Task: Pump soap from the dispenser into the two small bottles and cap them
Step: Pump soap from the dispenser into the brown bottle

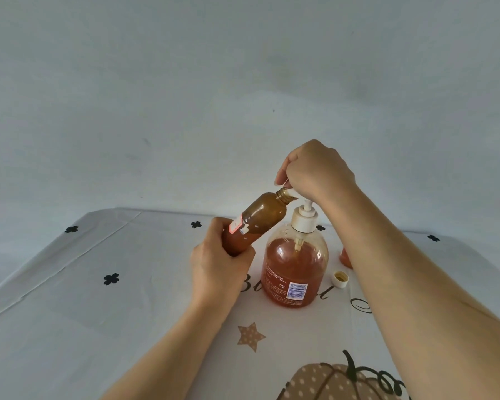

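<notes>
left hand [218,264] gripping tilted small bottle [260,220], neck at spout, right hand [315,171] clenched on dispenser [295,269] pump, loose cap [340,279] toward counter's [98,313] right edge, second bottle [345,256] mostly behind right forearm [416,269]

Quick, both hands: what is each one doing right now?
Left hand: grips the small bottle, tilted.
Right hand: fingers curled over the dispenser pump.

Plain pale grey wall [243,82] behind the far edge of a white tablecloth [98,313] printed with black clovers [111,279], a tan dotted star [251,336] and pumpkin [329,382]; even light.
</notes>
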A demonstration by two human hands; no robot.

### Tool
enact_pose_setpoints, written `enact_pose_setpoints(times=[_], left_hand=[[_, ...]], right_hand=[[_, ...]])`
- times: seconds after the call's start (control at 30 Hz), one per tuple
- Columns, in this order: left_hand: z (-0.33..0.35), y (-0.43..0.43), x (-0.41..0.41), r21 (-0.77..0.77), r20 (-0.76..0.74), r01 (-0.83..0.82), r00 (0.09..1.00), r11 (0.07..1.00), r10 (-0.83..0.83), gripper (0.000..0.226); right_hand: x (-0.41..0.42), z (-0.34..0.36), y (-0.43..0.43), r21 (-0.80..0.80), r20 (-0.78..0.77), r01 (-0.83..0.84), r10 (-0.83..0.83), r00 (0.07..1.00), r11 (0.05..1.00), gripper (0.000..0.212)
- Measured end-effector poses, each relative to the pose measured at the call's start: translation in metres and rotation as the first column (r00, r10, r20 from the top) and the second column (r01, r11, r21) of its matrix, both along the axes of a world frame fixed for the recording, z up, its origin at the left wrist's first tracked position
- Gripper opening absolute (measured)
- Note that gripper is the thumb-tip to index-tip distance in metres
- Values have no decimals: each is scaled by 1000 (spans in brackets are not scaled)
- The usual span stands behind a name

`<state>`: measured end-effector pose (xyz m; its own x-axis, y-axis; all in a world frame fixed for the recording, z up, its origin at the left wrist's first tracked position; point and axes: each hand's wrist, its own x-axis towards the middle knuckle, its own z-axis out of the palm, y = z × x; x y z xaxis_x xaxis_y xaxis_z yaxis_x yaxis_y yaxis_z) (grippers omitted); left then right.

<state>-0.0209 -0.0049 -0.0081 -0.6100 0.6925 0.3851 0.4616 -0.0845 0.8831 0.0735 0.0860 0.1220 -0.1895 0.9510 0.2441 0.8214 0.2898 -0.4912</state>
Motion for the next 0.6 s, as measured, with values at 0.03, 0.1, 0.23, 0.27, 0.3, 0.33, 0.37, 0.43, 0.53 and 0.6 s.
enact_pose_setpoints(times=[0.03, 0.1, 0.23, 0.27, 0.3, 0.33, 0.37, 0.43, 0.53, 0.6], left_hand=[[0, 0, 0, 0, 0, 0, 1000, 1000, 0, 30], [-1, 1, 0, 0, 8, -2, 1000, 1000, 2, 30], [-2, 2, 0, 9, -8, -20, 1000, 1000, 20, 33], [-2, 2, 0, 11, -10, -20, 1000, 1000, 20, 34], [-2, 2, 0, 12, -11, -19, 1000, 1000, 20, 35], [-2, 1, 0, 13, -11, -17, 1000, 1000, 17, 34], [-2, 1, 0, 13, -11, -17, 1000, 1000, 17, 33], [0, 0, -1, 6, -9, -18, 1000, 1000, 18, 29], [1, -1, 0, 5, -4, -18, 1000, 1000, 18, 26], [1, 0, 1, 8, -8, -19, 1000, 1000, 19, 27]], right_hand=[[0, 0, 0, -6, -1, 0, 0, 1000, 1000, 30], [-1, 0, -1, -19, -7, -5, 5, 1000, 1000, 30], [-1, 1, -2, -37, -15, -9, 8, 1000, 999, 30], [-1, 1, -1, -38, -18, -12, 12, 1000, 999, 30], [-2, 0, -1, -38, -21, -17, 16, 1000, 999, 30], [-2, 0, 0, -38, -23, -21, 20, 1000, 999, 30], [-2, -1, 0, -38, -24, -24, 23, 999, 999, 29], [-2, -1, 1, -42, -26, -29, 28, 999, 999, 27], [-3, 0, 1, -44, -35, -45, 43, 998, 998, 27], [-4, 0, 2, -45, -47, -59, 57, 997, 997, 28]])
